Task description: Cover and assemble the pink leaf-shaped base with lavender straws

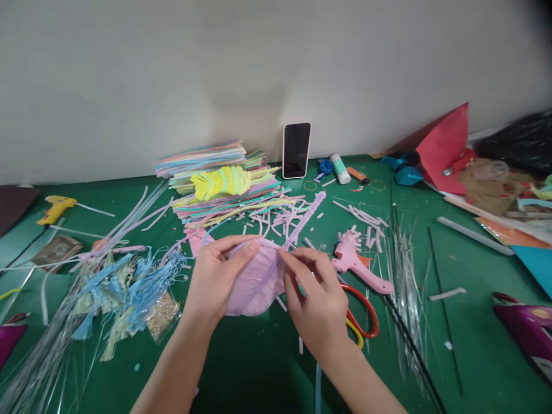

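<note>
My left hand (pixel 215 279) and my right hand (pixel 314 293) meet over the middle of the green table (pixel 259 368). Between them I hold a pale pink paper leaf shape (pixel 256 282). A lilac pipe cleaner (pixel 304 221) lies along its top edge and sticks out toward the back right. The fingers of both hands are pinched on the pink piece and the pipe cleaner. Red-handled scissors (pixel 366 316) lie under my right hand.
A stack of coloured paper strips (pixel 219 178) with a yellow leaf sits behind. A phone (pixel 296 149) leans on the wall. Blue tassels (pixel 129 282) lie left, a yellow glue gun (pixel 56 208) far left, thin wires (pixel 405 270) right, red paper (pixel 446 146) back right.
</note>
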